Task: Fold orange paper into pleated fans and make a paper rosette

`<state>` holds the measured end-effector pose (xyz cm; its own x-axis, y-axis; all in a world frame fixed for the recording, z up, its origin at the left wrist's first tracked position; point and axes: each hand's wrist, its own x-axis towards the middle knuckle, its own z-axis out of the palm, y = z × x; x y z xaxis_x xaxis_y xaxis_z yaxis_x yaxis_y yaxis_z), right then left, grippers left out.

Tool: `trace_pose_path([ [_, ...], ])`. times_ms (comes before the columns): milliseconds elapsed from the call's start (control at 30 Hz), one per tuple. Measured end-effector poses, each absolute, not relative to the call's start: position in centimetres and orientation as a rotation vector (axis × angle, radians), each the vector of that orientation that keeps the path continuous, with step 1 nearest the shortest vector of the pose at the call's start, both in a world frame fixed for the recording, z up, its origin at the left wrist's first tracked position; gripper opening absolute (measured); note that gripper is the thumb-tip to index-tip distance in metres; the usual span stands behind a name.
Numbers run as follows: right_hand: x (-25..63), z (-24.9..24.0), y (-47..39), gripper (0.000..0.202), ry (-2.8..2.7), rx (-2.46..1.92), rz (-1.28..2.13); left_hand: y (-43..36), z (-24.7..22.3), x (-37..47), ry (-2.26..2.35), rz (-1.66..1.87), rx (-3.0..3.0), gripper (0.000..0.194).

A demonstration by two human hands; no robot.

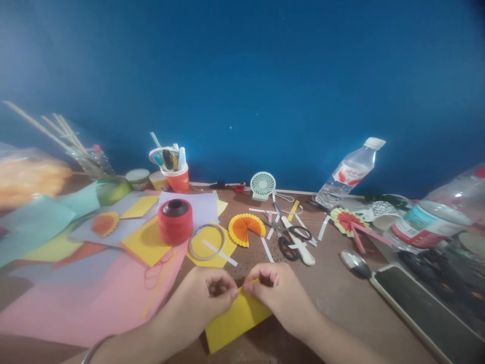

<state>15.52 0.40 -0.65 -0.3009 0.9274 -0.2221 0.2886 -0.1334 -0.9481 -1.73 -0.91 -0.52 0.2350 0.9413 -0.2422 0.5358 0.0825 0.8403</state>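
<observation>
A sheet of yellow paper (238,321) lies tilted just above the table's near edge, between my two hands. My left hand (206,298) pinches its far edge with thumb and finger. Close beside it, my right hand (275,296) pinches the same edge, the fingertips almost meeting. Beyond the hands are an orange and yellow pleated paper fan (246,230) and a metal ring (191,245) resting on another yellow piece of paper (212,260). Black-handled scissors (288,247) and a white-handled knife (303,247) lie to the right of the fan.
Coloured paper sheets (94,313) cover the left side, with a red thread spool (175,227) on them. A cup of pens (177,179) and a small fan (262,185) stand behind. At right are a tilted bottle (350,172), a spoon (354,262) and a phone (424,303).
</observation>
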Motion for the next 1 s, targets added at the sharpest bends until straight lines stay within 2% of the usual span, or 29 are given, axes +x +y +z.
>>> trace_pose_path([
  [233,17.3,-0.3,1.8,0.017,-1.551,-1.443,1.493,-0.2,-0.5,-2.9,1.523,0.598,1.63,0.018],
  [367,18.6,-0.1,2.8,0.015,-1.861,-1.493,1.282,0.0,-0.9,-3.2,1.527,0.558,1.61,0.021],
  [733,20.1,-0.5,3.8,0.014,-1.985,-1.517,1.368,0.2,0.2,-3.3,1.7,0.65,1.807,0.021],
  [1000,19.0,-0.6,2.8,0.015,-2.169,-1.451,1.2,0.1,-0.4,-2.8,1.257,0.473,2.251,0.015],
])
